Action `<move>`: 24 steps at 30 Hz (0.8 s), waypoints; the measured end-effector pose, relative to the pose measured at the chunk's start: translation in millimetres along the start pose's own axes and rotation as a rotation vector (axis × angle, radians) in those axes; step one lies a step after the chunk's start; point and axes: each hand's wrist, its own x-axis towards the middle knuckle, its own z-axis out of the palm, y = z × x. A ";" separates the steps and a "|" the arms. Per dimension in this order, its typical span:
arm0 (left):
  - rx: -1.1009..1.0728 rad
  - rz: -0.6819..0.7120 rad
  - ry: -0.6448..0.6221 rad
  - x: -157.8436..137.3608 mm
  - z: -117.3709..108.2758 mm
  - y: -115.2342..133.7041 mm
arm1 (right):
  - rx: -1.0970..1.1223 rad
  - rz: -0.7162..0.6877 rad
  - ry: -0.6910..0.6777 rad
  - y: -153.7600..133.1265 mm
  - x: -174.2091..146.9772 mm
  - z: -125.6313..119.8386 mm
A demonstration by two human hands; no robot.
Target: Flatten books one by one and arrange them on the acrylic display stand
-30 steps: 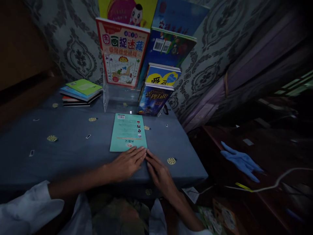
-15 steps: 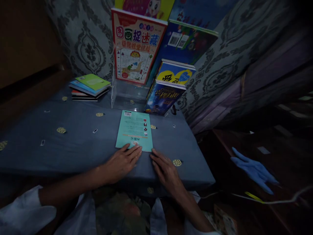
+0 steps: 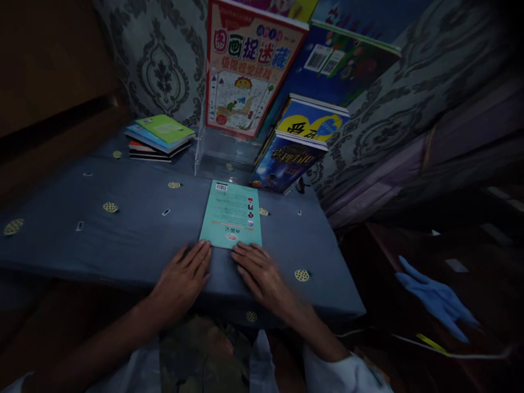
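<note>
A thin turquoise book (image 3: 231, 213) lies flat on the blue tablecloth, its barcode at the far edge and its lettering upside down to me. My left hand (image 3: 183, 277) rests palm down by the book's near left corner, fingers stretched out and fingertips at the edge. At the near right edge lies my right hand (image 3: 261, 270), its outstretched fingertips touching the book. Neither hand grips anything.
Beyond the book, a clear acrylic rack (image 3: 223, 155) holds several upright picture books, among them a red one (image 3: 245, 71) and a dark blue one (image 3: 286, 161). A small book stack (image 3: 160, 143) sits at left. Blue gloves (image 3: 438, 297) lie on a dark surface at right.
My left hand has slid left off the book's middle to its near left corner. My right hand has moved left along the near edge. The view has shifted slightly.
</note>
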 end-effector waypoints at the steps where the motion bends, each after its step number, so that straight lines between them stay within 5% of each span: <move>1: -0.006 -0.010 0.004 -0.8 -0.3 0.9 | 0.020 -0.022 -0.032 -4.8 8.1 0.3; 11: -0.063 -0.015 0.007 -0.6 -2.2 -0.2 | 0.066 -0.145 -0.250 -21.2 73.1 13.7; 24: -0.045 -0.023 0.057 12.4 0.0 -8.4 | -0.122 -0.189 -0.314 62.3 161.2 11.5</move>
